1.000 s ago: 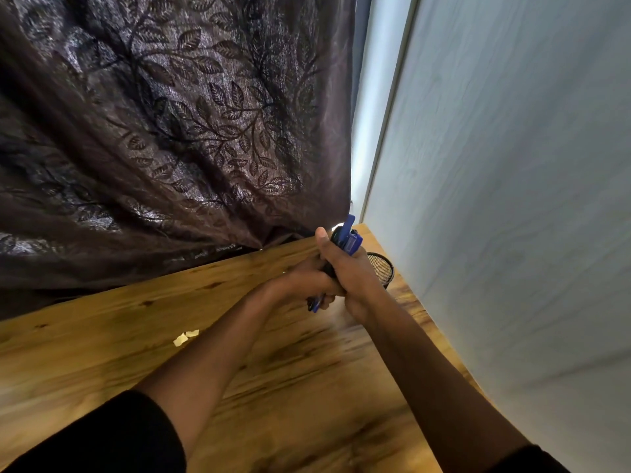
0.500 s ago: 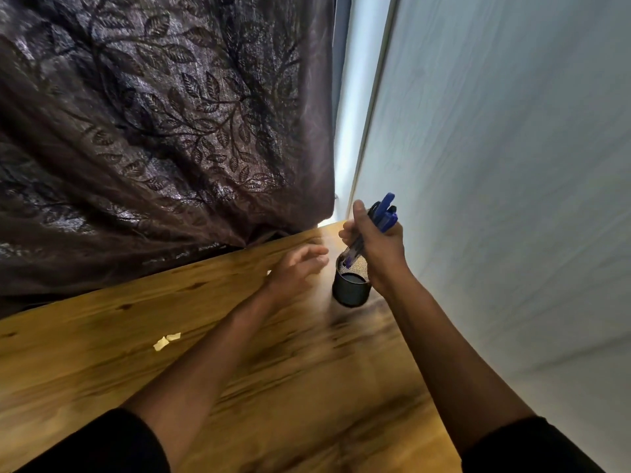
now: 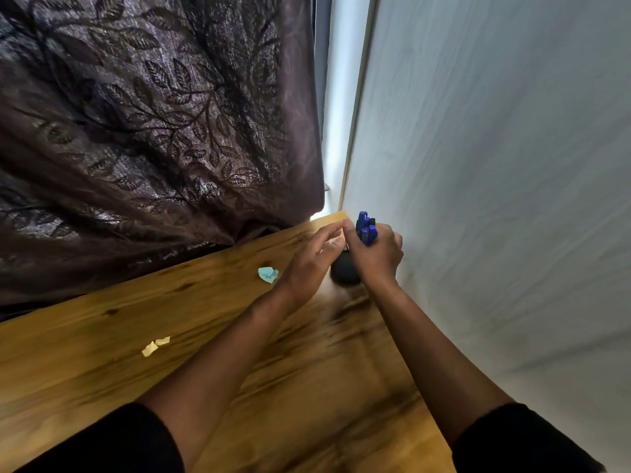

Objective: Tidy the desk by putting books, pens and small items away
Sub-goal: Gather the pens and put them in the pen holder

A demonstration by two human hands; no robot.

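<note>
Blue pens [image 3: 366, 229] are sitting bunched in the right hand's [image 3: 375, 257] curled fingers over the black cup [image 3: 343, 273]; left hand [image 3: 309, 264] is hovering beside it, fingers loose.

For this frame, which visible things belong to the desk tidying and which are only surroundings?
Part of the job:
- blue pens, gripped in the right hand
- black pen cup, below that hand
- left hand, fingers extended beside the pens
- light blue paper scrap and yellow paper scraps on the wooden desk

Just surroundings:
- leaf-patterned curtain
- pale wall
</note>
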